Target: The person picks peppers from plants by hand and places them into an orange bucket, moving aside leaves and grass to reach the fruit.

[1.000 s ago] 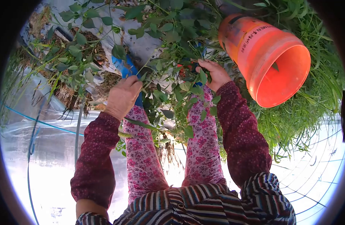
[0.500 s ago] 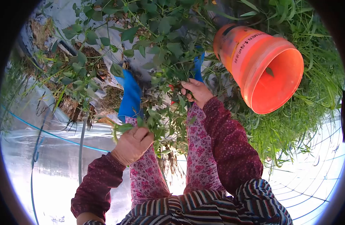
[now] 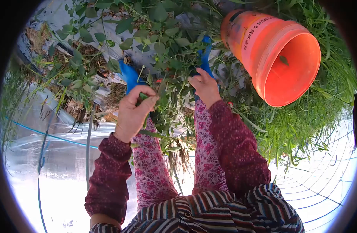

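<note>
My left hand (image 3: 135,110) is closed around a green leafy piece (image 3: 143,97), in front of the blue boot on the left. On the right, my right hand (image 3: 205,86) reaches into the leafy plants (image 3: 172,79), its fingers bent at the foliage beside the other blue boot (image 3: 204,56); what its fingertips hold, if anything, is hidden. Small red spots show among the leaves between the hands. An orange bucket (image 3: 260,50) lies tilted to the right of my right hand, its mouth toward me, with a leaf inside.
Tall grass (image 3: 329,73) grows around the bucket at the right. Clear plastic sheeting (image 3: 70,163) spreads at the lower left, crossed by a blue cord (image 3: 50,134) and dark hoses. Dry plant matter lies at the left, with pale ground film between the plants.
My left hand has risen from the lower leaves and now shows a green piece in its fingers. My right hand has shifted slightly up and right. The bucket appears slightly higher and farther right.
</note>
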The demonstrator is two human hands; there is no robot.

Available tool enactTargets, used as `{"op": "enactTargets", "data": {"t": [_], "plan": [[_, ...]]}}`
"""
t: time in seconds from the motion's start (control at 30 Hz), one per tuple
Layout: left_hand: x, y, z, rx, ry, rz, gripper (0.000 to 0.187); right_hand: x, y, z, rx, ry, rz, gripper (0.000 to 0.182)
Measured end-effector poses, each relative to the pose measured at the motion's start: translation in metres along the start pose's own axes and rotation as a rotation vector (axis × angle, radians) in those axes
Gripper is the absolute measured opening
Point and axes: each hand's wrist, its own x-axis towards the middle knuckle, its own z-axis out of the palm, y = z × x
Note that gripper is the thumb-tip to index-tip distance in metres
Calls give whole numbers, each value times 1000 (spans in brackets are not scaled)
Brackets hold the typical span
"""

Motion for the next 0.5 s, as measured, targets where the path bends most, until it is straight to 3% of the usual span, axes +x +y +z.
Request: {"op": "enactTargets", "data": {"t": [0.03, 0.07, 0.13, 0.2, 0.33, 0.5], "plan": [[-7, -8, 6, 69, -36, 6, 9, -13, -10, -12, -218, 63, -105, 48], [-14, -13, 12, 137, -71, 7, 7, -31, -32, -19, -215, 63, -96, 48], [-20, -11, 22, 206, -130, -27, 7, -59, -58, -24, 352, -493, -39, 50], [-26, -11, 28, -117, -175, -138, 7, -77, -57, -8, 674, -791, 88, 49], [-41, -12, 27, -161, -142, -159, 8, -86, -53, 5, 702, -935, 213, 46], [-43, -27, 17, 2, -66, -211, 6, -84, -55, 6, 350, -993, 165, 25]]}}
